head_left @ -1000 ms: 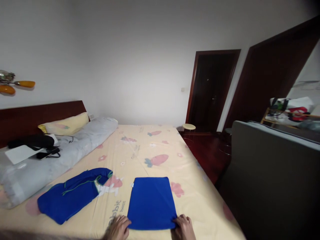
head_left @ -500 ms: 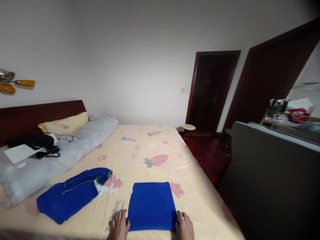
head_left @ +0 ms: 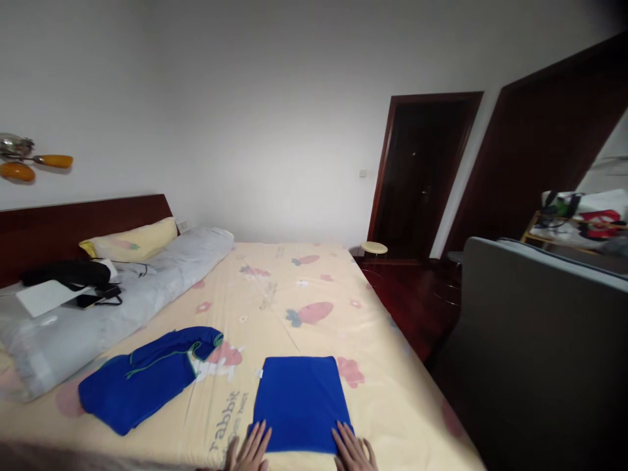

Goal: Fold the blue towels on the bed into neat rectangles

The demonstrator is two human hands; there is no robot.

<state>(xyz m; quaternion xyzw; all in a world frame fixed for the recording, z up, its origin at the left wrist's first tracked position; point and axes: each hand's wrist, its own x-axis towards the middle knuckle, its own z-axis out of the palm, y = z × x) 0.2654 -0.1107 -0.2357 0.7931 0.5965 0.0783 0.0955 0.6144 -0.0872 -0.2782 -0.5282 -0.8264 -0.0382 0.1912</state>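
A blue cloth garment (head_left: 301,396), folded into a near-square with a small white tag on its left edge, lies flat on the bed. My left hand (head_left: 252,448) rests on its near left corner, fingers stretched out flat. On the near right corner lies my right hand (head_left: 352,448), its fingers likewise extended. Neither hand grips the cloth. Farther left is a second blue garment with green trim (head_left: 142,379), loosely folded, with a sleeve end pointing right.
The bed (head_left: 275,307) has a cream sheet printed with carrots and rabbits. A rolled grey quilt (head_left: 161,275) and a yellow pillow (head_left: 132,242) lie along the headboard. A dark grey panel (head_left: 534,340) stands right of the bed, with a round stool (head_left: 373,248) beyond.
Both hands have moved from the garment's side edges inward onto its near corners, fingers now flat on top. The view has shifted slightly. The left garment stays put.
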